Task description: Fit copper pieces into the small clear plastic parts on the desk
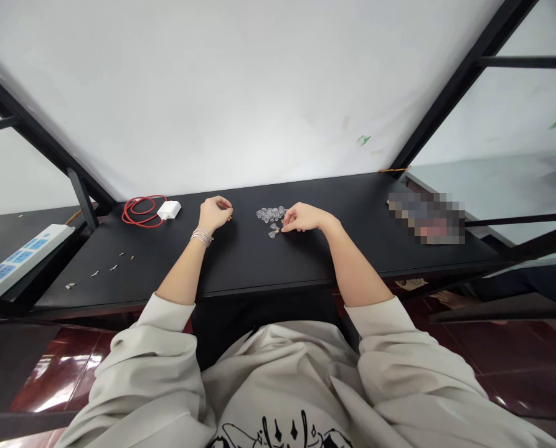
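Note:
A cluster of small clear round pieces (271, 214) lies on the black tabletop (278, 267) between my hands. Just below it are a few grey, see-through, fan-shaped pieces (273, 234) with a gold-coloured bit. My right hand (304, 218) is closed, thumb and fingertips bent down beside these pieces; whatever it pinches is too small to name. To the left of the cluster, my left hand (215, 213) is raised slightly in a pinch. A tiny gold-coloured speck shows at its fingertips, too small to make out. Silvery bracelets (202, 236) circle the left wrist.
A white charger (169, 210) with a coiled red cable (140, 211) sits at the back left. Several tiny pale pieces (114, 267) are scattered nearer the left edge. A white power strip (23, 261) stands further left. A blurred-out item (427, 218) lies at the right end.

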`<state>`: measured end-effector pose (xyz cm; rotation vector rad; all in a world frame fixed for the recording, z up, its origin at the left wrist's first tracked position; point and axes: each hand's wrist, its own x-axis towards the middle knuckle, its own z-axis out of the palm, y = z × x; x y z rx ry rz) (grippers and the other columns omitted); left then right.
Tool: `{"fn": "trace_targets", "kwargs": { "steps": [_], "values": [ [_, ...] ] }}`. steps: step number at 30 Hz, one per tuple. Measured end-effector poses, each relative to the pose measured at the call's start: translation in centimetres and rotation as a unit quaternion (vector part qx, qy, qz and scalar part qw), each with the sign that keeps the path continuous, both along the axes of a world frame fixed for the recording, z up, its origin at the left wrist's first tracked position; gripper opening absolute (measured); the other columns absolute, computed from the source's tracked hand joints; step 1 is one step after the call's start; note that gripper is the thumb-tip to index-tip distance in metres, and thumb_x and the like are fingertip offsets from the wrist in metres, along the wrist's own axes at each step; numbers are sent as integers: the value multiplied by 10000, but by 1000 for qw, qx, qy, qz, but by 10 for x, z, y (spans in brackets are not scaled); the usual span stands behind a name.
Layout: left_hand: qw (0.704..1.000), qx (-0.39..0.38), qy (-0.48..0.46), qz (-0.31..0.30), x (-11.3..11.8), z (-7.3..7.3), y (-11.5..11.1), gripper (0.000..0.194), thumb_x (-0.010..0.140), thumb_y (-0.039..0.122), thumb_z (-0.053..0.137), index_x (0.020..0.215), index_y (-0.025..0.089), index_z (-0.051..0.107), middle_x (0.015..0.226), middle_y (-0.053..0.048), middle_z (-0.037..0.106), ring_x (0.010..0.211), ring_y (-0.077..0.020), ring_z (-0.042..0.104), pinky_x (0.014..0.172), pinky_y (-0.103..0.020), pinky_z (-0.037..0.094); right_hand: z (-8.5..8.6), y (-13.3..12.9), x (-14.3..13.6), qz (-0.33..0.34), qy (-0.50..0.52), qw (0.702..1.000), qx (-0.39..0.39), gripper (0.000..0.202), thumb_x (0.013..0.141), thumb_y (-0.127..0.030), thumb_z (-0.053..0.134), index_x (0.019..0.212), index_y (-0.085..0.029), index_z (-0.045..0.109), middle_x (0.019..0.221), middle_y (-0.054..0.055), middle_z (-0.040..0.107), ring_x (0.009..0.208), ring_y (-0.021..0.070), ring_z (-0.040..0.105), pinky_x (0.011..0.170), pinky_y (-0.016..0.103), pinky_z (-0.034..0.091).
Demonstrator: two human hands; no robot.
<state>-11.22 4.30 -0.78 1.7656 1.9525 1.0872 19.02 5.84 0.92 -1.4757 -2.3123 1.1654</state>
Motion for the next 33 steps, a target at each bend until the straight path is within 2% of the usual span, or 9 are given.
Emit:
{"fn": "trace_targets", "kwargs": {
  "steps": [4, 7, 13, 19, 23, 27, 33],
  "values": [
    [994, -15, 104, 0, 13, -1, -3, 89, 685, 127, 719, 736, 199, 730, 788, -65, 708, 901, -263, 673, 852, -354, 533, -1, 1, 0, 3, -1, 1000, -1, 269, 696, -331, 882, 813, -147, 726, 834, 72, 751, 584, 124, 608, 533, 242, 495],
    [990, -11, 140, 5, 18, -3, -3, 99, 672, 109, 708, 705, 202, 717, 775, -82, 682, 1013, -306, 638, 931, -393, 509, 0, 0, 0, -1, -2, 1000, -2, 250, 705, -318, 873, 813, -145, 729, 838, 73, 754, 582, 123, 606, 534, 242, 496],
    [987, -21, 156, 17, 16, -6, -1, 104, 678, 121, 686, 742, 193, 724, 812, -93, 659, 1053, -304, 606, 966, -401, 486, 2, -2, -1, -4, 0, 1000, -6, 236, 705, -305, 869, 801, -144, 726, 829, 74, 754, 577, 124, 607, 540, 246, 501],
    [987, -30, 159, 20, 15, -6, 0, 121, 672, 115, 668, 758, 195, 698, 825, -92, 666, 1053, -303, 601, 972, -402, 480, -4, 3, 1, 0, 0, 1000, 1, 239, 715, -306, 877, 813, -148, 727, 778, 60, 746, 552, 116, 601, 521, 229, 491],
    [986, -32, 164, 18, 13, -6, 1, 122, 656, 123, 672, 736, 215, 673, 803, -86, 666, 1053, -323, 607, 983, -422, 483, -3, 2, 0, -19, 28, 999, 11, 224, 724, -290, 874, 788, -149, 713, 749, 54, 740, 530, 116, 606, 501, 227, 490],
    [986, -27, 164, 19, 11, -8, 4, 122, 653, 130, 676, 724, 227, 656, 786, -87, 663, 1039, -329, 618, 957, -419, 505, 3, -1, -2, -47, 90, 993, 55, 209, 739, -270, 857, 829, -144, 716, 808, 59, 745, 572, 120, 619, 510, 226, 490],
    [985, -37, 168, 16, 12, -5, 2, 111, 670, 134, 678, 685, 237, 639, 761, -89, 666, 1059, -332, 630, 949, -412, 520, 3, -1, -3, -67, 143, 977, 142, 229, 739, -290, 843, 857, -128, 733, 851, 58, 729, 711, 125, 636, 659, 234, 505]
  ]
}}
